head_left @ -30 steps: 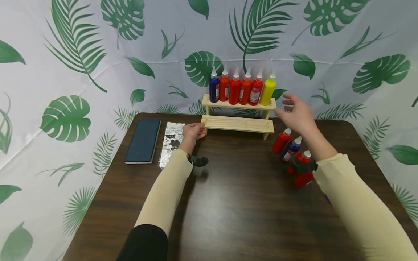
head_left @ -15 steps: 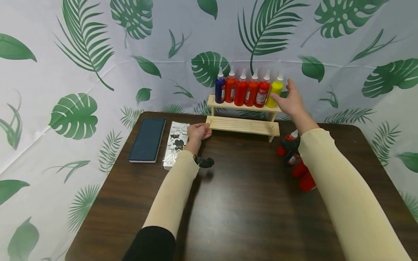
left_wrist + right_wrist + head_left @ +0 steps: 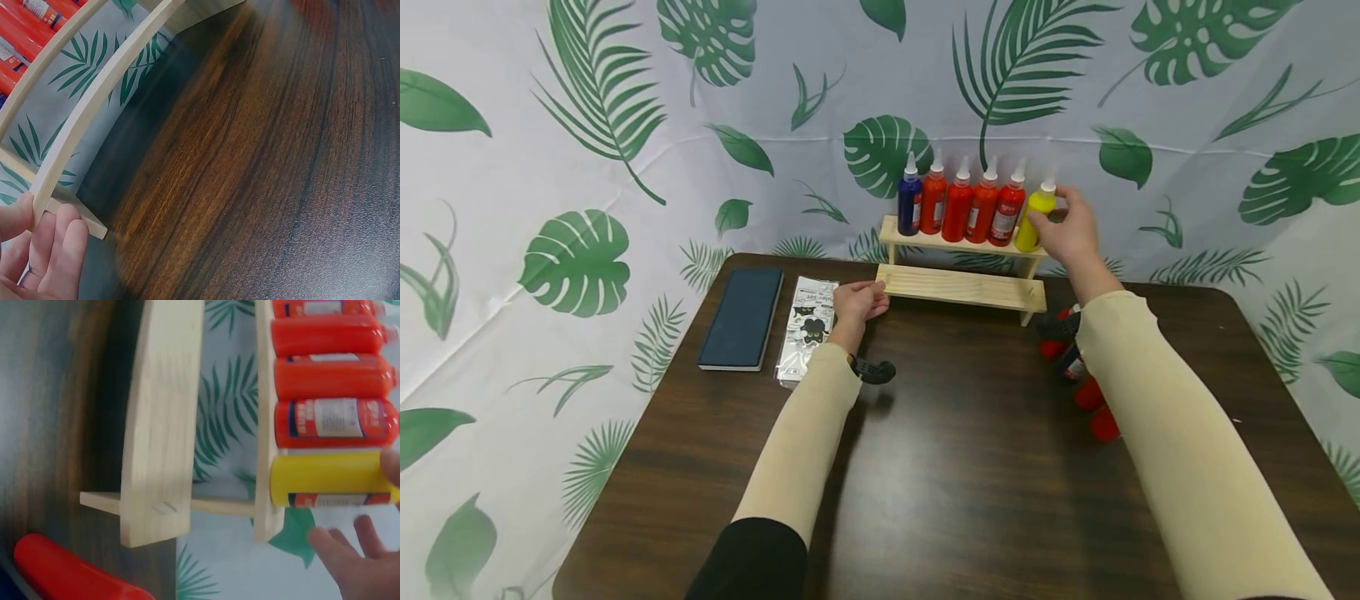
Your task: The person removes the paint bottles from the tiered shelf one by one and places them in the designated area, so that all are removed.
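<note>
A two-step wooden display rack [image 3: 962, 287] stands at the table's back edge. Its upper step carries a dark blue squeeze bottle [image 3: 909, 205], several red squeeze bottles [image 3: 957, 213] and, at the right end, a yellow squeeze bottle [image 3: 1028, 233], all with pointed white nozzles. My left hand [image 3: 859, 303] pinches the left end of the lower step between thumb and fingers. At the yellow bottle, my right hand [image 3: 1073, 236] has its thumb on the near side and its index finger by the cap. In the right wrist view the lower fingers [image 3: 334, 550] stand off the bottle.
More red squeeze bottles [image 3: 1088, 395] and a dark blue one [image 3: 1072, 364] stand on the table at right, partly hidden by the right forearm. A dark notebook [image 3: 741, 319] and a packaged ruler set [image 3: 806, 330] lie at left. A leaf-patterned cloth [image 3: 805, 67] hangs behind.
My right hand has moved from the space right of the rack onto the yellow bottle, and its thumb and index finger have closed in. My left hand keeps its grip on the rack.
</note>
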A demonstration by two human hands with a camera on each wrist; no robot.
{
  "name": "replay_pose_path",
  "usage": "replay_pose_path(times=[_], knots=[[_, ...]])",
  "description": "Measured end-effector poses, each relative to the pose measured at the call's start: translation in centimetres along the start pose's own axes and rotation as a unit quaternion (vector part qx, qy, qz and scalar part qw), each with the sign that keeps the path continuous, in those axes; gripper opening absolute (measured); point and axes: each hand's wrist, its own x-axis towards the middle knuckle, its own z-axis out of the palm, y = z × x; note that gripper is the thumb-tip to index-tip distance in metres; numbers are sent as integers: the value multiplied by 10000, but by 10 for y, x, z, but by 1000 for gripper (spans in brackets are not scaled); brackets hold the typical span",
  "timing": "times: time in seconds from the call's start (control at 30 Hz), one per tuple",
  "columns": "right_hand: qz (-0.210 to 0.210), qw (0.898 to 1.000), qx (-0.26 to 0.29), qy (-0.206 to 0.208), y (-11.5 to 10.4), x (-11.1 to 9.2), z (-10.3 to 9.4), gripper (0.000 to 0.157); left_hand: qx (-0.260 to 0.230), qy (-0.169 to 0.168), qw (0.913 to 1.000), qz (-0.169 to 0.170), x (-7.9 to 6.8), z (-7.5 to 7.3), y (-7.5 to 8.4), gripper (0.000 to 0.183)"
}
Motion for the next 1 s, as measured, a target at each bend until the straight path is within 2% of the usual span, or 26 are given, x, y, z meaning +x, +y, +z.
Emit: replay_pose_path(times=[0.13, 0.37, 0.53, 0.73, 1.0], knots=[[21, 9992, -126, 377, -1, -6, 2, 57, 6, -44, 10000, 25, 0, 0, 2, 25], [133, 9983, 414, 384, -3, -19, 3, 52, 34, -64, 9999, -87, 1, -2, 2, 23], [44, 9964, 646, 550, -7, -41, 2, 49, 33, -137, 9998, -122, 0, -1, 1, 25], [-164, 9961, 818, 284, -6, -74, -2, 50, 59, -168, 9998, -95, 0, -2, -2, 26], [-796, 9952, 525, -216, 36, -103, 17, 47, 110, -169, 9997, -99, 0, -3, 2, 26]])
